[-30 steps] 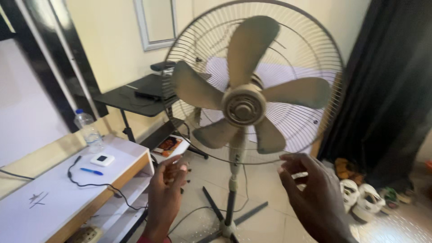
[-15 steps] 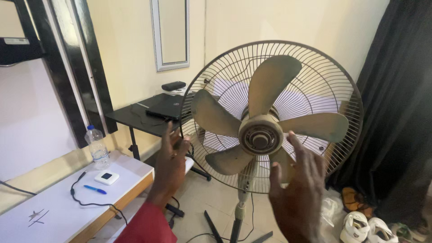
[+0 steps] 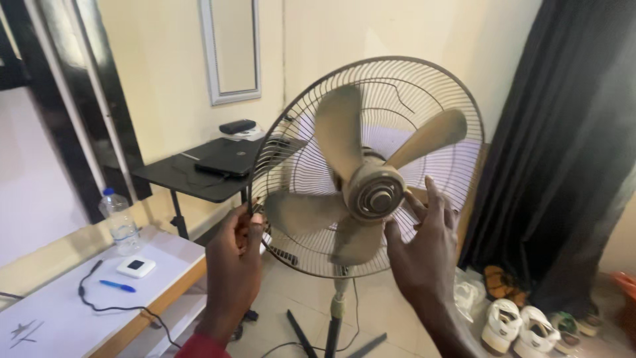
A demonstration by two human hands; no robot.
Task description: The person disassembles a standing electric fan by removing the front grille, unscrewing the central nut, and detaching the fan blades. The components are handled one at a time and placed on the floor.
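A standing fan faces me with no front cover. Its dusty beige blades (image 3: 339, 129) and round hub (image 3: 376, 192) sit bare in front of the rear wire guard (image 3: 424, 73). My left hand (image 3: 233, 265) holds the guard's left rim, fingers closed around the wire. My right hand (image 3: 424, 255) is raised just right of the hub, fingers spread and upright, its fingertips against a blade there. The fan's pole (image 3: 334, 318) runs down between my arms to black legs on the tiled floor.
A black side table (image 3: 169, 178) with a laptop stands behind the fan on the left. A white desk (image 3: 59, 298) holds a water bottle (image 3: 119, 222), a small white device (image 3: 136, 267), a blue pen (image 3: 117, 286) and a black cable. A black curtain (image 3: 563, 146) and shoes (image 3: 523, 328) are on the right.
The blades have turned and the fan head now faces slightly left. My left hand went from open air to gripping the guard's rim. My right hand moved in to the hub.
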